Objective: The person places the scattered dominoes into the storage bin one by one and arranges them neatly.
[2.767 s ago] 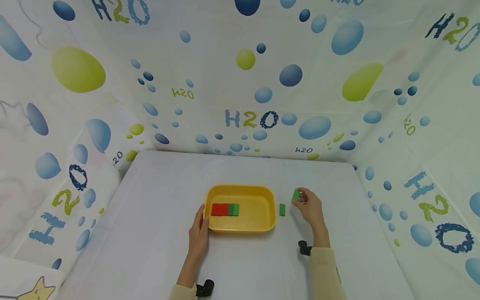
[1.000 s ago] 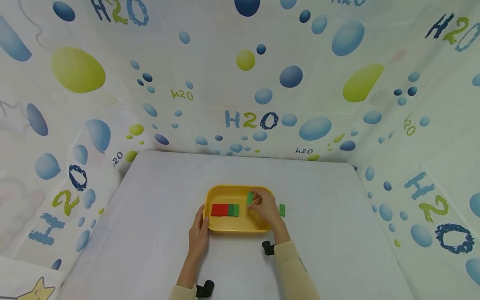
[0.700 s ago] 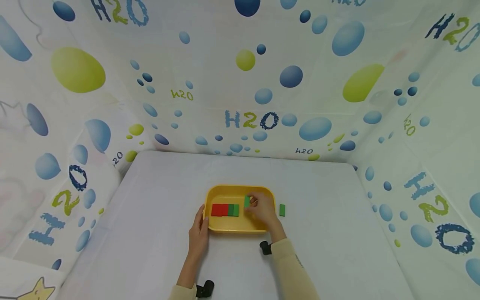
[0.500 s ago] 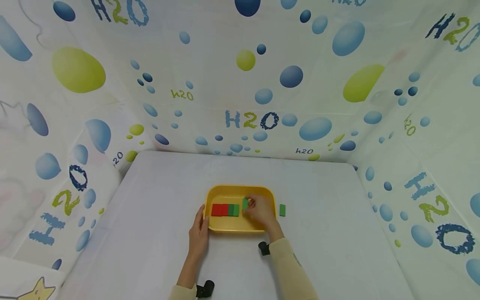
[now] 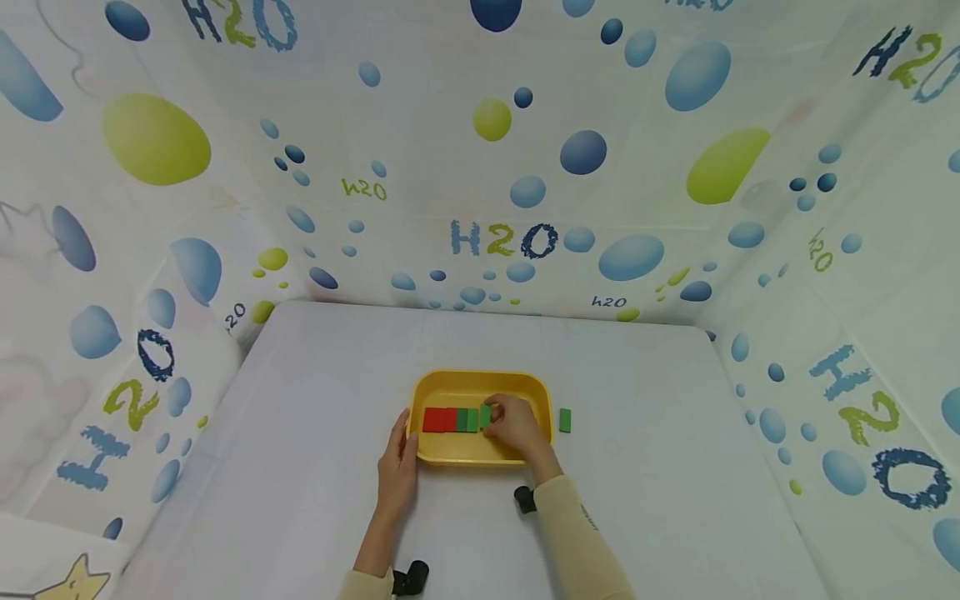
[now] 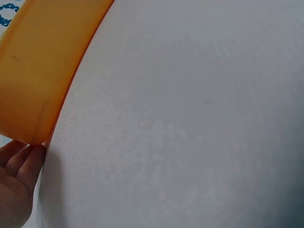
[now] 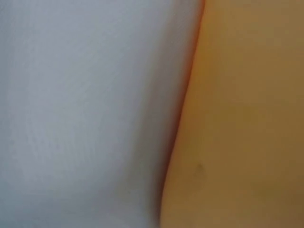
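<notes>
A shallow yellow tray (image 5: 517, 456) sits on the table. The left hand (image 5: 397, 462) holds its left side, thumb at the rim; in the left wrist view the left hand's fingers (image 6: 31, 164) touch the outside of the tray's corner. Over the tray floor, the right hand (image 5: 517, 423) pinches a green block (image 5: 485, 417) between thumb and fingers. That block is just right of a row in the tray: red blocks (image 5: 439, 420), then green blocks (image 5: 467, 420). The right wrist view shows only the blurred tray wall (image 7: 237, 118) and tabletop, no hand.
Another green block (image 5: 565, 421) lies on the white tabletop (image 5: 645, 375), just right of the tray. Patterned white sheets (image 5: 420, 167) hang at the back and both sides. A small dark device is worn on each wrist.
The right hand has carried the green block from right of the tray, leftward and over its rim, then lower towards the row. The left hand and tray stay in place.
</notes>
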`<state>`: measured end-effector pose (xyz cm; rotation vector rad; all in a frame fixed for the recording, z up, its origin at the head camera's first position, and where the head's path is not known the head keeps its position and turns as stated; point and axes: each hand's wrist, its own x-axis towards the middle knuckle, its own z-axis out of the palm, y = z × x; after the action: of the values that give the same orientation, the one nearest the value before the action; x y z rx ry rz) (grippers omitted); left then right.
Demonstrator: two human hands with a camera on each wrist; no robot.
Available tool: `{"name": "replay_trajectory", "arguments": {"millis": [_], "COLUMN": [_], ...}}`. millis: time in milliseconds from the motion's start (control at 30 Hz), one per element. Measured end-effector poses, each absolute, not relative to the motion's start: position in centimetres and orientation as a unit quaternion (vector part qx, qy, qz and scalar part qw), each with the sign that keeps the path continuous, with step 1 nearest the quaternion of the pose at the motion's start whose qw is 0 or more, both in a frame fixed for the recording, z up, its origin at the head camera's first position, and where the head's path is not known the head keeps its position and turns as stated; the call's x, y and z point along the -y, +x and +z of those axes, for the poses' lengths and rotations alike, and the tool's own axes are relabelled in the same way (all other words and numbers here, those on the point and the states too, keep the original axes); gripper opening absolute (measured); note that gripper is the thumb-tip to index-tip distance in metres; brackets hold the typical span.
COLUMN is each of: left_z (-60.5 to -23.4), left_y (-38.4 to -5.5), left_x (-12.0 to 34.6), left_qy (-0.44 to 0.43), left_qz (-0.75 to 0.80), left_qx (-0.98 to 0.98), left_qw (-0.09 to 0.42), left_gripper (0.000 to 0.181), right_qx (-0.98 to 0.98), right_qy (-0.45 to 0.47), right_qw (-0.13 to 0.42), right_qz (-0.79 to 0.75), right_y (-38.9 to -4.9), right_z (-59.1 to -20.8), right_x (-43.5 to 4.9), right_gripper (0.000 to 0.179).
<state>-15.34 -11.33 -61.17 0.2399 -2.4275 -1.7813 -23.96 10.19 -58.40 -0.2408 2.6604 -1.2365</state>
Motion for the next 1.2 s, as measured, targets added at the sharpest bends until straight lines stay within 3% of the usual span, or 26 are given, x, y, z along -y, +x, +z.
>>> {"name": "replay_trajectory", "arguments": {"millis": [1200], "left_z": [-60.96], "left_y": [-15.19], "left_x": [11.18], "left_qy": [0.077], "left_qz": [-0.592], "left_qx": [0.8], "left_qw": [0.064], "left_gripper": [0.048], "right_qx": [-0.913], "right_qy": [-0.065], "right_qw": [0.124], "right_qz": [-0.384], "right_y": [-23.87], "right_z": [-58.55], "right_x": [-9.58], "right_gripper": [0.042]}}
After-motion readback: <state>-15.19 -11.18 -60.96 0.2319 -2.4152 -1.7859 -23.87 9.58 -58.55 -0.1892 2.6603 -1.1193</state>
